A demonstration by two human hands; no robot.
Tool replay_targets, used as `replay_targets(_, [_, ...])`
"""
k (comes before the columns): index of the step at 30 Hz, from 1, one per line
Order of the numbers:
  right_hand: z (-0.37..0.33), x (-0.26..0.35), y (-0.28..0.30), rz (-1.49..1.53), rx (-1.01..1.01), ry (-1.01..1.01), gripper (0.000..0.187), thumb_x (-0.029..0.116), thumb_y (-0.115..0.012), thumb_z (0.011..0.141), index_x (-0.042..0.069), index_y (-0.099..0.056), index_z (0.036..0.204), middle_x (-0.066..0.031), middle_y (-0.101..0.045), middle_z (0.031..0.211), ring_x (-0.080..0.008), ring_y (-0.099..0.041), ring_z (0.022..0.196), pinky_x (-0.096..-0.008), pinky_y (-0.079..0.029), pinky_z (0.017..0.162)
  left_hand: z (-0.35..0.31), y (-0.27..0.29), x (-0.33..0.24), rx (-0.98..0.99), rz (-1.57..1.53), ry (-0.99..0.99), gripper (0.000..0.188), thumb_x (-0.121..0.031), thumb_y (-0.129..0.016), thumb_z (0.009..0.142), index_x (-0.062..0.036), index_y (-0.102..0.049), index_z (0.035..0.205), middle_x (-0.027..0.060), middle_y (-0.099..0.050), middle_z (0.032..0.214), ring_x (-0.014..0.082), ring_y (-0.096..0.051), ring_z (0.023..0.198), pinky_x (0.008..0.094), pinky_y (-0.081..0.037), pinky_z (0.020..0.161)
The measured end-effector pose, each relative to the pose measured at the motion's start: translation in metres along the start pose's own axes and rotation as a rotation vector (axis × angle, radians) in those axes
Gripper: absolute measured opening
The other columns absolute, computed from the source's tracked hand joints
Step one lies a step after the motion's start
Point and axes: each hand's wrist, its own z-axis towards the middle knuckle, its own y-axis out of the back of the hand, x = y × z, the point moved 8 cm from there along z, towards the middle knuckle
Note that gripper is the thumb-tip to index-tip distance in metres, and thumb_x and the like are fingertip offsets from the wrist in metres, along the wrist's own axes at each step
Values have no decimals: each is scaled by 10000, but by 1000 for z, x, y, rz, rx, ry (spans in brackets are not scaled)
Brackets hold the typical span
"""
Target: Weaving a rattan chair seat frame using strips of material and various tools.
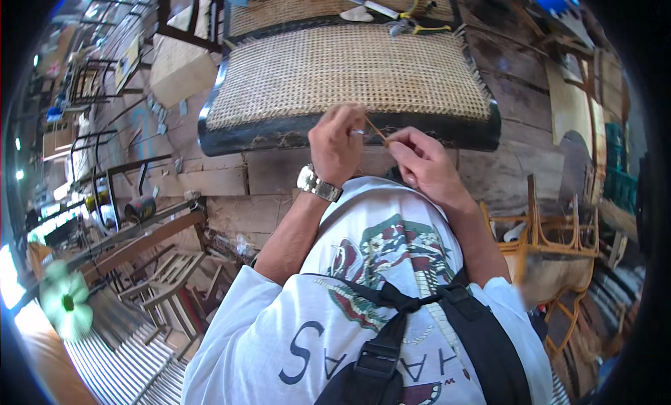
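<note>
A woven cane panel (342, 73) in a black frame (265, 136) lies in front of me. Over the frame's near edge, my left hand (337, 143) is closed on one end of a thin brown cane strand (375, 129); a watch (318, 183) is on that wrist. My right hand (424, 164) pinches the strand's other end with thumb and finger, just right of the left hand and nearer my body. Between the two hands the strand runs slanting and looks taut. Loose fibres lie along the black edge.
On the far part of the panel lie a knife (367, 4), yellow-handled pliers (419, 29) and a pale scrap (357, 14). A pale box (183, 62) stands at left. Chair frames (559, 230) stand at right, and a green fan (65, 301) is at lower left.
</note>
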Motion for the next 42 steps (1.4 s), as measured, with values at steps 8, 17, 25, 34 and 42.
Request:
replay_targets(8, [-108,-128,213,-539,-261,-160,143,140,-676,945,1,-699,919,13,-640,804,-77,-564,739,-248,-467,678,-8,268,154,-663,299,266,94,10,-664,885,-63,-665,826,14,-675,808,113,-591,717,273,-487,659])
replay_targets(17, [-219,-97,400,-1888,-764,-630,319,261,-703,918,5,-669,1104,-120,-696,884,-283,-635,780,-364,-498,745,-28,227,134,-516,189,372,43,-72,-703,926,-95,-686,894,3,-688,833,89,-592,718,270,-466,619])
replay_targets(25, [-6,10,20,-316,-122,349,314,65,-557,1023,35,-579,1335,-83,-667,1109,-139,-649,974,-279,-529,878,-27,-18,-20,485,-329,338,111,-58,-736,890,-14,-639,921,65,-732,835,117,-708,778,275,-553,668])
replay_targets(34, [41,-51,-23,-346,-244,-31,149,93,-619,970,4,-642,1087,-36,-662,866,-75,-616,723,-245,-509,650,-1,41,88,743,-169,375,273,-206,-764,898,-8,-620,1019,78,-688,859,101,-596,694,283,-492,614])
replay_targets(42, [-85,-57,133,-1348,-843,-323,164,80,-623,902,77,-710,1042,-164,-705,985,-328,-678,940,-391,-533,826,15,86,181,884,-510,735,168,-152,-553,1047,-6,-625,1088,15,-664,808,38,-558,602,200,-451,536])
